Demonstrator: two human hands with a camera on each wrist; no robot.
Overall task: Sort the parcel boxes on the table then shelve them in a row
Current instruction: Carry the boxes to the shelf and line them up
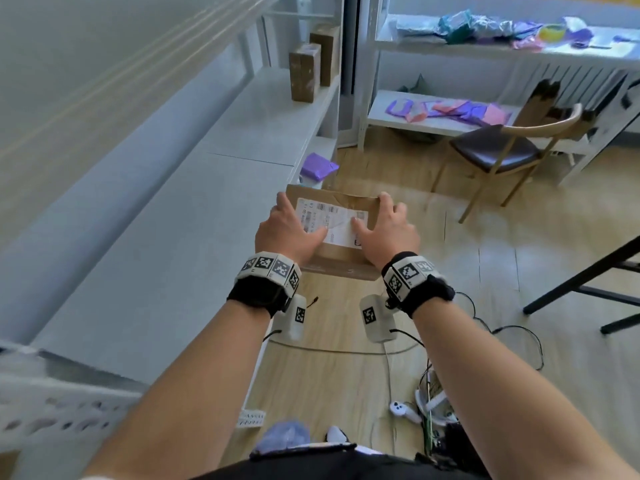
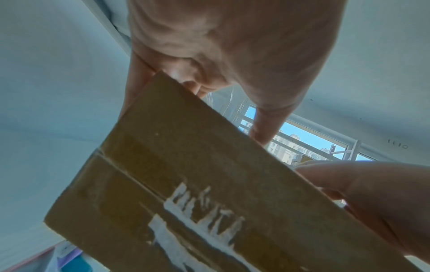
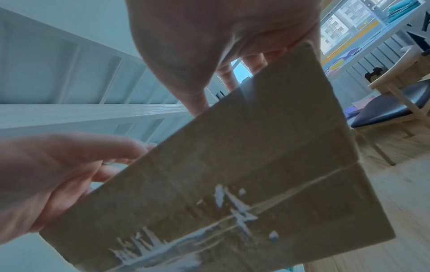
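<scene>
A brown cardboard parcel box (image 1: 337, 258) with a white shipping label (image 1: 332, 220) hangs in the air over the floor, just right of the white shelf's (image 1: 166, 244) front edge. My left hand (image 1: 289, 230) grips its left side and my right hand (image 1: 384, 230) grips its right side, thumbs on top. Both wrist views show the box's underside (image 2: 197, 193) (image 3: 244, 184) with torn white tape remains, and fingers (image 2: 137, 81) (image 3: 253, 62) wrapped round its edges. Two brown boxes (image 1: 304, 72) (image 1: 325, 53) stand upright side by side at the shelf's far end.
A purple pouch (image 1: 317, 166) lies on a lower shelf level ahead of the box. A wooden chair (image 1: 509, 150) stands right, before a white rack (image 1: 450, 46) with coloured bags. Cables and a controller (image 1: 401, 408) lie on the wood floor; a black table leg (image 1: 581, 271) is at right.
</scene>
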